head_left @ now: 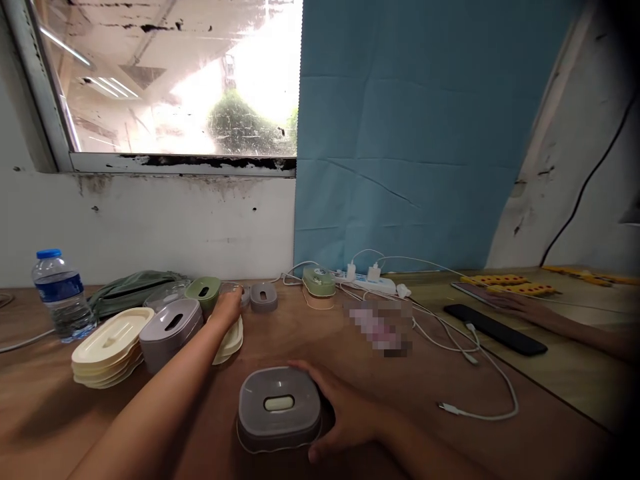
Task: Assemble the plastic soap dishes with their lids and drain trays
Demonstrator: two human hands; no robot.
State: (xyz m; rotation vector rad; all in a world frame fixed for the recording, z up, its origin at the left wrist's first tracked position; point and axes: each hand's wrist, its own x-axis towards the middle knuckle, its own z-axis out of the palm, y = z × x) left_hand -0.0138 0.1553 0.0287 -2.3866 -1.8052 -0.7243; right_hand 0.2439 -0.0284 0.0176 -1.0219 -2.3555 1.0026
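Observation:
My right hand is curved round the right end of a grey oval-slotted box, fingers at its back edge and thumb at the front. The box rests on the table, with cream showing through its slot. My left hand reaches to the back, at a small grey slotted piece; its fingertips are hidden, so the grip is unclear. A similar small grey piece stands to its right. Left of the hand is a green slotted cover. Cream lids lie partly behind my left forearm.
Stacked cream trays, grey slotted covers, a water bottle and a green pouch stand left. Behind are a green box and power strip. Cables, a black phone and another person's hand are right.

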